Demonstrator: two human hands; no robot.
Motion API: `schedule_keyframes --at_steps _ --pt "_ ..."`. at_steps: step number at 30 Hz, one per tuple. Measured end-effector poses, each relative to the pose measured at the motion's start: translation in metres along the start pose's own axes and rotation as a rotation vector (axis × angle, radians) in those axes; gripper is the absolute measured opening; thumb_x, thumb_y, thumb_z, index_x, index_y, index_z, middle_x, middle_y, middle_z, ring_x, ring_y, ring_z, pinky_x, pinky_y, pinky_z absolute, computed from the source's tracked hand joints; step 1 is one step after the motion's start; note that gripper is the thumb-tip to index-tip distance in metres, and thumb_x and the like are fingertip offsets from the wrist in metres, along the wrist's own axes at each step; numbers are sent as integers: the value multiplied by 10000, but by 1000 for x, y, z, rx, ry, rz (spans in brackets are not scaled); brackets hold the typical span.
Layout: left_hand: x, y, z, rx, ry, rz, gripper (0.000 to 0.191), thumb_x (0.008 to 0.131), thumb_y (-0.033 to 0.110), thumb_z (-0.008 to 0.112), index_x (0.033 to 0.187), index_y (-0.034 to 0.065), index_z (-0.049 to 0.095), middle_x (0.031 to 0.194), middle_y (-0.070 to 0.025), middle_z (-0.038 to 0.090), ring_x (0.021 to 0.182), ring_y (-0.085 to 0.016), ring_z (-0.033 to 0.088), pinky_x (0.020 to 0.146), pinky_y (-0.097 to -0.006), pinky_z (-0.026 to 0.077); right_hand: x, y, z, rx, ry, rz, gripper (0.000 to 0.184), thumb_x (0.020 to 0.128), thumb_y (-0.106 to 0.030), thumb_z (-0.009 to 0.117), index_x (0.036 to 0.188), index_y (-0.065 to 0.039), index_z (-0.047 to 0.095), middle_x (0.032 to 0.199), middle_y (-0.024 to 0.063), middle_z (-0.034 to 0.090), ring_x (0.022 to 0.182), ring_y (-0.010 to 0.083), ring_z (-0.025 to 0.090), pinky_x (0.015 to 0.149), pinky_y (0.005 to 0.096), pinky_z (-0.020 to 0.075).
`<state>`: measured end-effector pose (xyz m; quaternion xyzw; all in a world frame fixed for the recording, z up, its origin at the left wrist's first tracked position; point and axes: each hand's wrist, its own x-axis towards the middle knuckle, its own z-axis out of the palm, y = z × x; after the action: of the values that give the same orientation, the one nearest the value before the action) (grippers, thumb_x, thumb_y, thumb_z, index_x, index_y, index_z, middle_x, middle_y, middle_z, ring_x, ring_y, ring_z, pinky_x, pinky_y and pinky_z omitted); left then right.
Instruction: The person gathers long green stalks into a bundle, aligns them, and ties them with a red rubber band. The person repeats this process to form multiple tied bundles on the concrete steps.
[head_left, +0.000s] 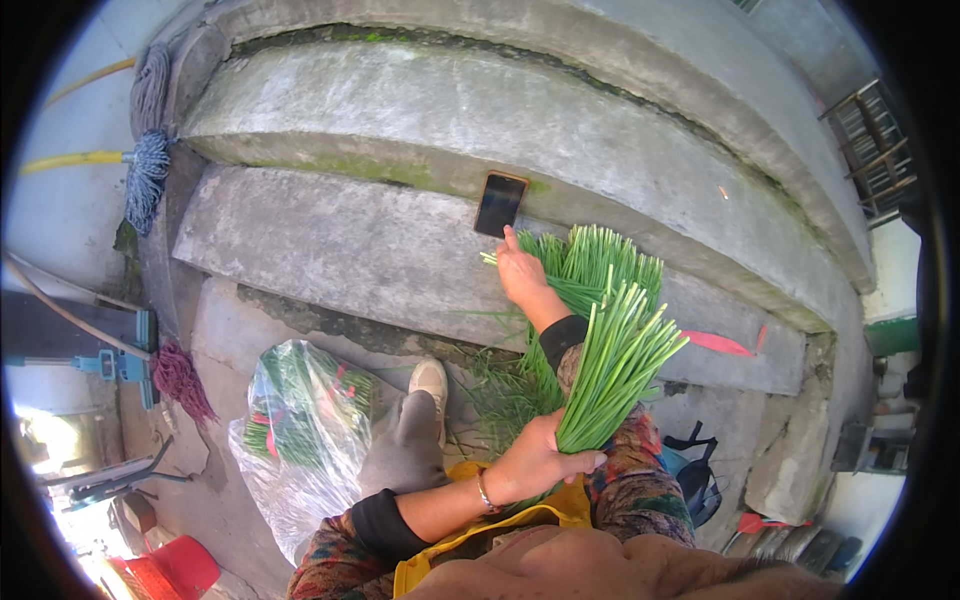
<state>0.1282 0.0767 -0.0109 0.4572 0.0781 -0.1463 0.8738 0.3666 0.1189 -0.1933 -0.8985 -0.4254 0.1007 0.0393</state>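
Note:
My left hand (544, 459) grips the lower part of a thick bunch of long green stalks (619, 360), which look like garlic chives. Their pale cut ends fan upward. Beyond the bunch, my right hand (523, 276) reaches over the concrete step, index finger extended at the lower edge of a smartphone (501, 202) with a dark screen. A few stalk ends stick out beside that hand; whether its curled fingers hold them is hidden. Right beside it lies a pile of the same stalks (604, 259) on the step, partly covered by my arm and the held bunch.
A clear plastic bag (300, 442) of tied green bundles stands on the ground at left. Loose green trimmings (502, 409) lie below the step. A red ribbon (716, 343) rests at right. Mops (148, 176) lean at the left wall; a red bucket (184, 566) stands lower left.

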Motion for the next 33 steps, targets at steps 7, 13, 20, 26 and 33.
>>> schedule_keyframes --at_steps 7,13,20,26,33 --pt "6 -6 4 -49 -7 42 145 839 2 675 955 12 588 755 -29 627 572 -88 552 518 -233 446 -97 40 -78 304 256 108 384 845 -129 679 1177 20 555 1172 200 592 1032 351 619 836 404 521" --pt "13 -9 11 -96 -41 55 93 831 16 691 904 8 633 773 -61 645 619 -116 572 562 -262 469 -196 88 -118 1291 524 409 165 956 -123 586 1055 -7 649 828 38 660 697 134 616 644 270 514" --pt "26 -13 11 -118 -123 -45 335 839 75 661 1135 -62 586 874 -108 672 699 -164 595 656 -292 486 -273 69 -151 1815 636 497 350 920 -301 687 1067 11 628 786 19 533 537 83 433 471 249 348" --pt "34 -22 11 -13 -190 -125 440 813 64 618 1230 -59 556 987 -149 680 722 -195 604 679 -324 511 -287 83 -149 1881 471 464 333 898 -352 711 933 -47 584 761 12 513 487 74 403 446 247 328" --pt "40 -25 17 -93 -157 -125 487 843 125 567 1296 -39 491 1072 -198 672 711 -213 615 654 -344 531 -303 95 -153 1722 600 475 177 888 -190 719 915 -42 625 662 -15 532 514 83 470 463 246 361"
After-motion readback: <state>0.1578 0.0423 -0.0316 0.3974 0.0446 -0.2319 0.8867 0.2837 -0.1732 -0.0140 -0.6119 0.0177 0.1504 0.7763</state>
